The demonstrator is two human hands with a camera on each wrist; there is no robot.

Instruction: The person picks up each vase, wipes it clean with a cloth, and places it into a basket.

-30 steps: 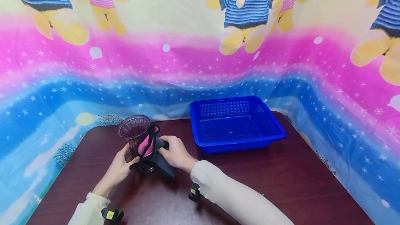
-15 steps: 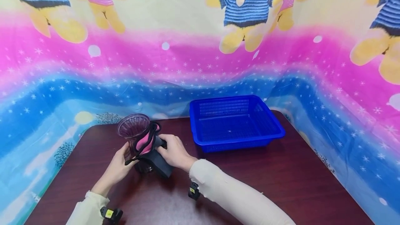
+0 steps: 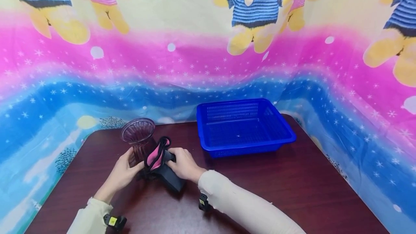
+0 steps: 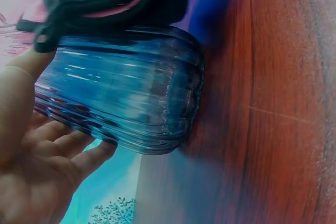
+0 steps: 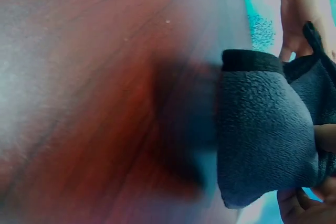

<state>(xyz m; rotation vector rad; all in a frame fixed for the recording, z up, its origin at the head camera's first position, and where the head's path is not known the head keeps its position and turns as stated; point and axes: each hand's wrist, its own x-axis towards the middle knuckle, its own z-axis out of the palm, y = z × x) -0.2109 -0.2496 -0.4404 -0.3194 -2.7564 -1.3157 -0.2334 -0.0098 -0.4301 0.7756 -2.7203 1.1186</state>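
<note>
Left hand (image 3: 121,170) is gripping the vase (image 3: 142,148), right hand (image 3: 183,163) is pinching the cloth (image 3: 168,177); a hard push would be risking a topple!

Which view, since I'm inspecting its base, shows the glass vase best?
The left wrist view. There the glass vase shows its ridged lower body and base close up. The head view has its flared mouth, but the cloth and left hand cover much below. In the right wrist view, I can't make it out.

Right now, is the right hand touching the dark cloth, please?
Touching: in the head view, the right hand grips the dark cloth, thumb pressed against it.
</note>
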